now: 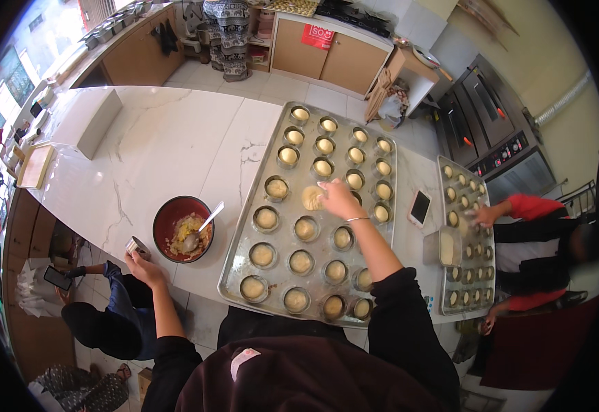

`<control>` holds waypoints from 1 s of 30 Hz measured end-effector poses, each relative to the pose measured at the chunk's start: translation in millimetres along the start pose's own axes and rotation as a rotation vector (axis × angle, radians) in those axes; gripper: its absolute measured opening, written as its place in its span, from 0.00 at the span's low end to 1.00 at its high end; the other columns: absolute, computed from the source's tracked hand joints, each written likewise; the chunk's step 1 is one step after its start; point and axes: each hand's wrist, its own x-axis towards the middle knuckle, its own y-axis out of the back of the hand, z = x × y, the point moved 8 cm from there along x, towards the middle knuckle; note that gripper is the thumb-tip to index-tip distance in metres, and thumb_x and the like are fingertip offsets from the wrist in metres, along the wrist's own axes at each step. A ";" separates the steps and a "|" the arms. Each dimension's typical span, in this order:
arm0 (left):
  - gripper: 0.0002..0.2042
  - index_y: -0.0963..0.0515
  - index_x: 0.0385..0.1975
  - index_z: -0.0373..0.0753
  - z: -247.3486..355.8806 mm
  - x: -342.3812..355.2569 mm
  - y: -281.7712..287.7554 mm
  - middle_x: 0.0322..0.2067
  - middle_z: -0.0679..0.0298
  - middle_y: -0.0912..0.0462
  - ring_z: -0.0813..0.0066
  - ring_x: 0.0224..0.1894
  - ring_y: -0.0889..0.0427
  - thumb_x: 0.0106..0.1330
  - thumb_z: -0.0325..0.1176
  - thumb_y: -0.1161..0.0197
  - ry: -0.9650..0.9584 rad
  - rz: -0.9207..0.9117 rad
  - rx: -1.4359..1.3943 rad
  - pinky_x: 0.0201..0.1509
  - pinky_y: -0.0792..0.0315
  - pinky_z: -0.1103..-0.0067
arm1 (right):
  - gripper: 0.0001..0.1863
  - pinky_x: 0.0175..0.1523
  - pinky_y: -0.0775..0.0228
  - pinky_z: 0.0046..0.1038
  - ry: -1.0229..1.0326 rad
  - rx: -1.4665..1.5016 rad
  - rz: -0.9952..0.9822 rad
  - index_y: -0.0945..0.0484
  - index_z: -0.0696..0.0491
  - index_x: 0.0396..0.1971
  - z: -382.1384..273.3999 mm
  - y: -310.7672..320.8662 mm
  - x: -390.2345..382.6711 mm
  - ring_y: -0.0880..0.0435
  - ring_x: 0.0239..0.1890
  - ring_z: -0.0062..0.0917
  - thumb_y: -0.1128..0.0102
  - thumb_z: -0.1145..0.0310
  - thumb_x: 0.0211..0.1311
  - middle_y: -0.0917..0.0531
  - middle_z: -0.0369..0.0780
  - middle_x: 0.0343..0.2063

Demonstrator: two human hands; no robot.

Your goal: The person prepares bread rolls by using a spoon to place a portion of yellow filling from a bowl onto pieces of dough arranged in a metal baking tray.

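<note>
My left hand (147,269) is closed around a small metal ring (137,248), beside a red-brown bowl (167,213). A spoon (209,217) rests in the bowl on a pale, chopped-looking filling (191,232). Over the large metal baking tray (250,199) reaches my right hand (341,200), fingers closed at the right edge of a flattened dough round (312,198). No ring surrounds that round. Its neighbours sit inside metal rings: those at the far end look smooth and domed, such as one dough ball (288,156), while nearer ones, like this dough piece (262,255), look flatter.
Right of the tray lies a phone (420,208). Beyond it, a co-worker's hand (481,215) is over a second tray (445,185), with a square container (444,246) beside it. A white box (90,123) stands far left. Another person (117,309) is at lower left.
</note>
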 end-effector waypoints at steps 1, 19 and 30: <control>0.17 0.31 0.38 0.31 -2.6 -0.8 -4.3 0.28 0.61 0.27 0.73 0.28 0.28 0.62 0.39 0.58 0.051 -0.003 -0.066 0.31 0.33 0.80 | 0.24 0.50 0.36 0.33 0.004 -0.001 0.004 0.29 0.52 0.48 -0.2 -8.4 2.6 0.28 0.43 0.37 0.42 0.67 0.47 0.29 0.50 0.40; 0.17 0.30 0.37 0.32 -3.5 -3.2 -4.5 0.27 0.63 0.27 0.78 0.25 0.28 0.63 0.43 0.56 0.060 -0.004 -0.021 0.26 0.33 0.82 | 0.27 0.52 0.39 0.34 0.209 -0.175 -0.003 0.26 0.47 0.43 -12.4 -37.3 12.4 0.29 0.42 0.42 0.35 0.76 0.35 0.27 0.43 0.39; 0.18 0.29 0.35 0.33 7.1 -2.1 -0.2 0.25 0.64 0.27 0.78 0.26 0.28 0.62 0.44 0.56 -0.042 0.024 0.049 0.29 0.33 0.81 | 0.17 0.46 0.34 0.33 0.642 -0.178 -0.044 0.26 0.47 0.43 -27.1 -23.0 -2.4 0.27 0.39 0.38 0.51 0.73 0.51 0.27 0.40 0.38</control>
